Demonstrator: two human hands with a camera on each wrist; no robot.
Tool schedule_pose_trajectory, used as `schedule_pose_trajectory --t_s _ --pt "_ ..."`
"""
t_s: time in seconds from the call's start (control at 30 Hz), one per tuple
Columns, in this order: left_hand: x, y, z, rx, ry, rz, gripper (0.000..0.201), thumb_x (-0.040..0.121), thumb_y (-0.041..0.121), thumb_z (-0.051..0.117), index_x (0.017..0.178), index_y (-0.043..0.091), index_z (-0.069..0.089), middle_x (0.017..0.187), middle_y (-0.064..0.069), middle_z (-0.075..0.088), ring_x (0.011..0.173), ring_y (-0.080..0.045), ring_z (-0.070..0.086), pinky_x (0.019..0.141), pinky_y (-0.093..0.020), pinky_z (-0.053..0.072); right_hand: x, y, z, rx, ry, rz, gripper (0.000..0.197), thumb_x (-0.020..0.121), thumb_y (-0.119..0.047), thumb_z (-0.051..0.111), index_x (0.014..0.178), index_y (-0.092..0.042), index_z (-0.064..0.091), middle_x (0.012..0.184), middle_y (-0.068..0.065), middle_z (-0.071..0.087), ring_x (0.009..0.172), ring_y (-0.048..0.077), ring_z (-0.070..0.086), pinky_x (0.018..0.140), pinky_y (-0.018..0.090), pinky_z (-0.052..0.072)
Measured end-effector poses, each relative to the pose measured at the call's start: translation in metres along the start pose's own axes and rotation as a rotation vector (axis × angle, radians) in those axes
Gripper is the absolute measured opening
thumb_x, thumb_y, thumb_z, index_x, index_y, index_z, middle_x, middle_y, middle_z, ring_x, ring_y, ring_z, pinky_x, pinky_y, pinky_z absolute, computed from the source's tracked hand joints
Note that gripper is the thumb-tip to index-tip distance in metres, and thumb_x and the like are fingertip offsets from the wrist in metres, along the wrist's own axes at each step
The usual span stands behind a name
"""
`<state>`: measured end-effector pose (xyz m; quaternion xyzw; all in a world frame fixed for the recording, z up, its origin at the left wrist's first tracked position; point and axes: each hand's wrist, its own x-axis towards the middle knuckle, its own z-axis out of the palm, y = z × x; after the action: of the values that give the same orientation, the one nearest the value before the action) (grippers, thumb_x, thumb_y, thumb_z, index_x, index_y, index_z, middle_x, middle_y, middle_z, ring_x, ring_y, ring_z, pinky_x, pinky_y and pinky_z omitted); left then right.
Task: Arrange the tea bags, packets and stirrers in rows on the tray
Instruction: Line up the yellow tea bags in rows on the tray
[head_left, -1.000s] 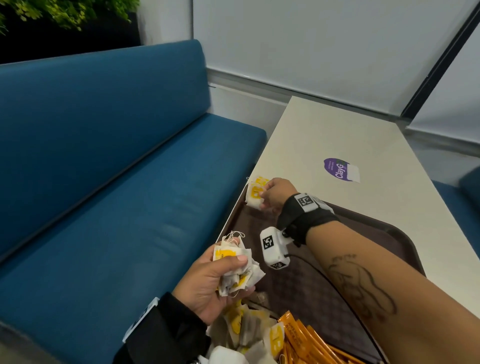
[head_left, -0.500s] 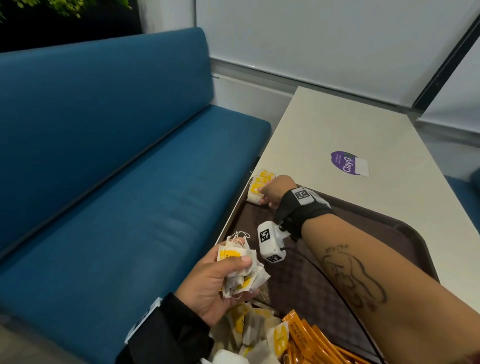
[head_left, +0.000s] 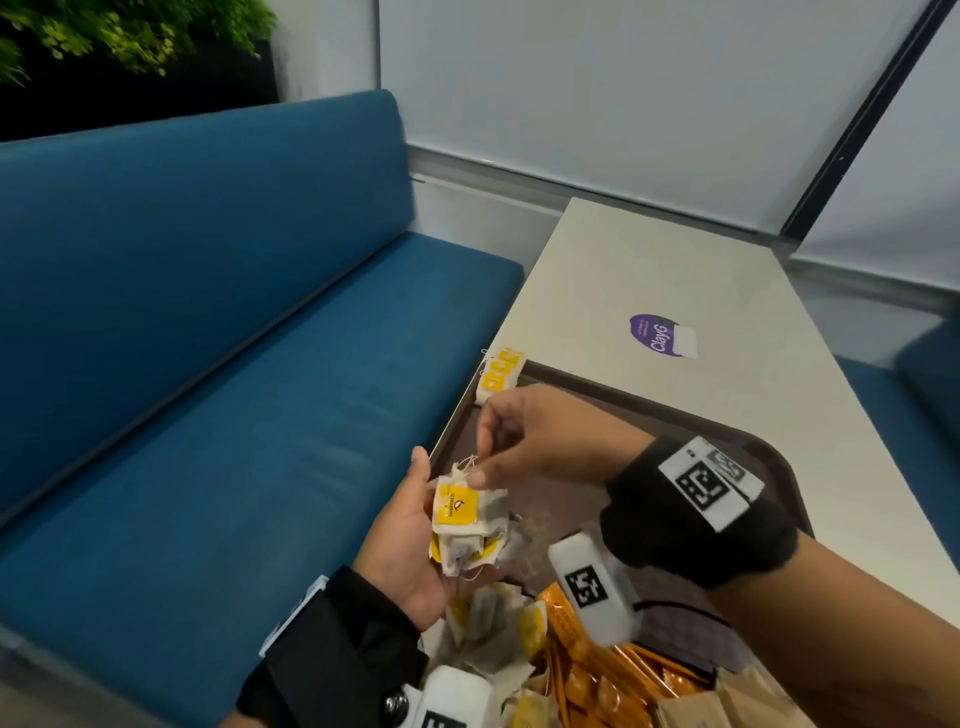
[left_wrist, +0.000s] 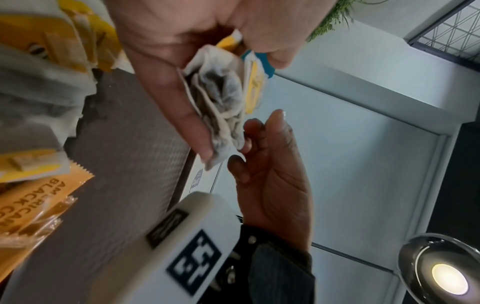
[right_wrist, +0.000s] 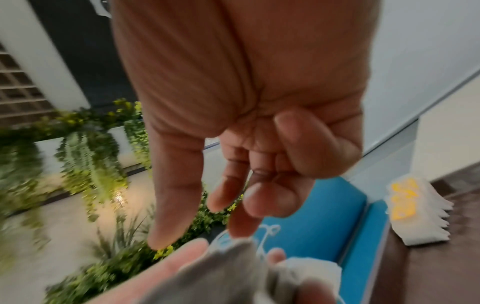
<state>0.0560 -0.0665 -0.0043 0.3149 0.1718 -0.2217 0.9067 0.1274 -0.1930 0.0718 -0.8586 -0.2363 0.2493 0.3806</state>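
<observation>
— Head view: what is held in the left hand (head_left: 410, 540)?

— A bunch of tea bags (head_left: 465, 522) with yellow tags is gripped there, fingers curled round it, just over the near left edge of the brown tray (head_left: 769, 467).

— And the right hand (head_left: 540, 441)?

— It is brought to the top of the bunch; thumb and forefinger are seen narrowed at the strings of the upper bag. Whether anything is actually pinched cannot be told; the right wrist view is blurred there.

— Where are the placed bags found?

— A short overlapping row of tea bags (head_left: 500, 375) is laid at the tray's far left corner. Loose tea bags (head_left: 493, 618) and orange packets (head_left: 597, 675) are heaped at the near end, with brown paper sachets (head_left: 727, 701) beside them. The tray is set on a white table (head_left: 649, 270), next to a blue bench (head_left: 208, 364).
</observation>
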Motion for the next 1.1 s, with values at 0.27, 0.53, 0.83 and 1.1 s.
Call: schedule_pose_trajectory --t_s 0.27,0.53,0.83,1.1 --pt "-0.017 -0.003 0.007 0.102 0.024 -0.048 0.055 0.094 0.055 0.032 0.107 0.013 0.064 0.081 -0.011 0.072 0.066 -0.023 0.071 0.049 -0.031 0.055 -0.026 -0.001 0.027 -0.283 0.084 -0.036 0.039 0.067 -0.020 0.085 0.093 -0.020 0.056 0.078 -0.010 0.054 0.064 0.001 0.047 0.056 0.011 0.038" --pt "-0.023 -0.007 0.006 0.072 -0.014 -0.013 0.050 0.090 0.053 0.041 0.106 0.012 0.067 0.084 -0.012 0.072 0.066 -0.024 0.069 0.049 -0.030 0.055 -0.033 0.002 0.029 -0.272 0.110 -0.057 0.041 0.070 -0.017 0.082 0.105 -0.020 0.061 0.074 -0.011 0.055 0.062 -0.001 0.049 0.055 0.011 0.038" --pt "-0.019 -0.004 -0.003 -0.007 0.001 0.036 0.034 0.087 0.034 0.053 0.097 0.004 0.064 0.072 -0.013 0.067 0.053 -0.024 0.066 0.044 -0.028 0.054 -0.020 0.012 0.020 -0.119 0.251 -0.050 0.010 0.083 -0.014 0.070 0.084 -0.004 0.068 0.082 0.012 0.068 0.071 0.012 0.054 0.071 0.030 0.047" --pt "0.000 0.001 -0.016 0.059 0.122 0.055 0.011 0.087 0.007 0.052 0.095 0.009 0.059 0.074 -0.007 0.068 0.058 -0.021 0.066 0.039 -0.024 0.050 0.050 0.045 -0.011 0.072 0.506 0.166 0.016 0.087 -0.009 0.065 0.071 -0.007 0.062 0.064 0.009 0.059 0.054 0.012 0.055 0.049 0.015 0.041"
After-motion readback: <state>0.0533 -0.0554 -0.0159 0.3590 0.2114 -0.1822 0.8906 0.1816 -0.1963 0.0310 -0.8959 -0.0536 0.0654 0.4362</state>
